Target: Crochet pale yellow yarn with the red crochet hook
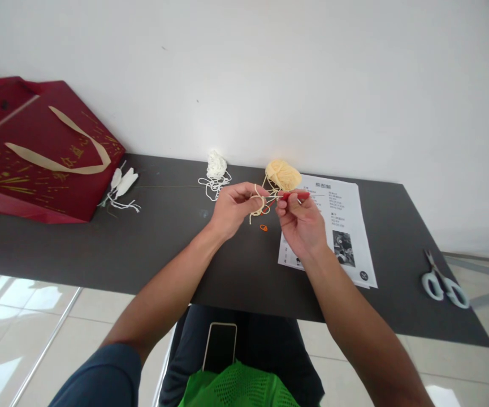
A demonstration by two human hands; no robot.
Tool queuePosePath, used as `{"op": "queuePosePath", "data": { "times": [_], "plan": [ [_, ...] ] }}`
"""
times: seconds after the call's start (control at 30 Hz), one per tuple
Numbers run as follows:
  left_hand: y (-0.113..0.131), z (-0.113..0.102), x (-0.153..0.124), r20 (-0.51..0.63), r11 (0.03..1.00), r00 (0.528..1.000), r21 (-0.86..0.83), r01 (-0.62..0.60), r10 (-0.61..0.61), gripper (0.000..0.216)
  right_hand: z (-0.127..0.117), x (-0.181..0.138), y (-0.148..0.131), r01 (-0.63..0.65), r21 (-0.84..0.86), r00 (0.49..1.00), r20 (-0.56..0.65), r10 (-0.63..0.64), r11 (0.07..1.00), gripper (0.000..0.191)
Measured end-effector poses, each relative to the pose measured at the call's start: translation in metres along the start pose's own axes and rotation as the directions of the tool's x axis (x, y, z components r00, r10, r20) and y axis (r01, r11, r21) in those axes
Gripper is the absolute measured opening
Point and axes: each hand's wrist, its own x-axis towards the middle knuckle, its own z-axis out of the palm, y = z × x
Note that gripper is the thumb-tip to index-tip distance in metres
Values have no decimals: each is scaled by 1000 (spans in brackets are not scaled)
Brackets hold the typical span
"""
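My right hand (301,217) is closed round the red handle of a crochet hook (297,195). The hook's thin metal shaft points left toward my left hand (239,208). Between its thumb and fingers, my left hand pinches pale yellow yarn (258,210), which is looped about the hook's tip. Just behind the hands sits the yellow yarn ball (283,174), with strands trailing down from it. An orange stitch marker (263,228) lies on the table below the hands. Some orange or red loops near the yarn are too small to make out.
Printed sheets (354,226) lie under my right hand. White yarn (216,167) and small white crocheted pieces (123,183) rest farther left, beside a dark red gift bag (49,164). Scissors (443,282) are near the table's right edge. A phone (220,346) lies on my lap.
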Motion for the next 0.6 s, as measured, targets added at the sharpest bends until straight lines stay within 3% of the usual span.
{"op": "queuePosePath", "data": {
  "times": [0.23,0.4,0.6],
  "plan": [
    [-2,8,-2,-102,964,989,256,-75,104,20,10,-7,5,39,7,998,-56,-39,999,21],
    [-3,14,-4,-187,966,976,253,-60,109,24,12,-10,13,92,-66,994,-50,-96,994,21],
    [-4,16,-6,-197,952,970,294,-79,142,35,13,-11,17,119,-67,992,-26,-121,991,16]
  ]
}}
